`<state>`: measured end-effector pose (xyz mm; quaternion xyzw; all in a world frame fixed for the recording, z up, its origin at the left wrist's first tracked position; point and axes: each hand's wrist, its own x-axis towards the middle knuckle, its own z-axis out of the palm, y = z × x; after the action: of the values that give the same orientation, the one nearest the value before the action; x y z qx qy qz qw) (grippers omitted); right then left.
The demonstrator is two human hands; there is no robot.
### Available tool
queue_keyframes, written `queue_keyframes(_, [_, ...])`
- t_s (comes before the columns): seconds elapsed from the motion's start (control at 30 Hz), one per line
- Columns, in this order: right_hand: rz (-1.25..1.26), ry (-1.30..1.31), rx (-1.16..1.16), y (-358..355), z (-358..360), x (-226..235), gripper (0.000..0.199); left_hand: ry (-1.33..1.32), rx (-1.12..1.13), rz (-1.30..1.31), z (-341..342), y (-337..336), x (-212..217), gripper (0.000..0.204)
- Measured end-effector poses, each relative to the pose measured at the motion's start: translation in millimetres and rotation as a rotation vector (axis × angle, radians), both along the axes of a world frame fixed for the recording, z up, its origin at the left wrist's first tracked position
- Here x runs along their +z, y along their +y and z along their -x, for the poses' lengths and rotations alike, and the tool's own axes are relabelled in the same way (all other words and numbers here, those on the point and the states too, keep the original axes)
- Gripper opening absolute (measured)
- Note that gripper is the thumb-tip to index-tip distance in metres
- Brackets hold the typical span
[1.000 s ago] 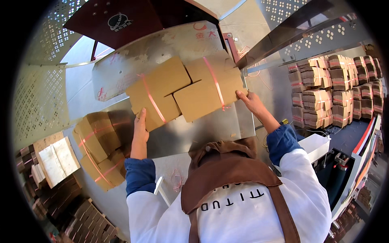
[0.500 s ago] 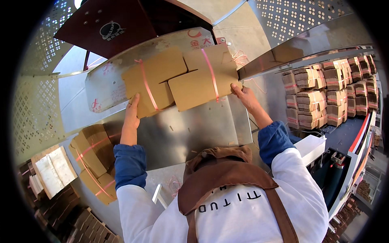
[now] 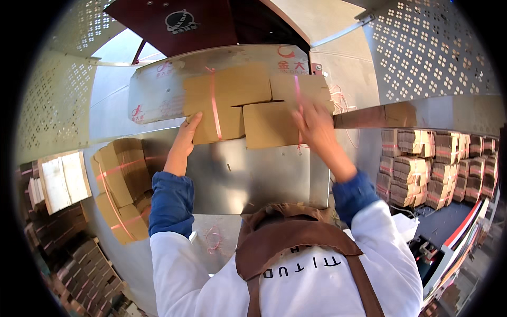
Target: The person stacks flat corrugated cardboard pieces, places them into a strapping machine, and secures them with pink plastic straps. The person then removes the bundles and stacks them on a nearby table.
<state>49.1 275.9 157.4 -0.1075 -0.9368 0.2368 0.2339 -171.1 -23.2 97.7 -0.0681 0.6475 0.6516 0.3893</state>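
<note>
- The bundle (image 3: 253, 91), flat brown card under two pink straps, looks fairly heavy, stiff across its face but prone to slide apart between its parts; card edges may bend.
- Best hold, I judge: both short ends, from below; the left strap (image 3: 214, 103) and right strap (image 3: 298, 87) look too thin to lift by.
- It sits at the table's (image 3: 248, 182) far side, overlapping the plate (image 3: 153, 95), its right end about level with the table's right edge.
- Left hand (image 3: 182, 141) grips the bundle's left end near its close corner, thumb on top.
- Right hand (image 3: 318, 127), blurred, is over the right strap; whether it grips, I cannot tell.
</note>
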Motion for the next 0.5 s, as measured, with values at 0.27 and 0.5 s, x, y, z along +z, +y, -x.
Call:
queue_keyframes(0.27, [-0.121, -0.298, 0.034, 6, 138, -36, 0.062, 0.014, -0.011, 0.021, 5, 4, 1, 0.057])
queue_keyframes(0.5, [-0.372, -0.089, 0.144, -30, 86, -14, 0.050, 0.026, -0.016, 0.019, 8, 6, -10, 0.060])
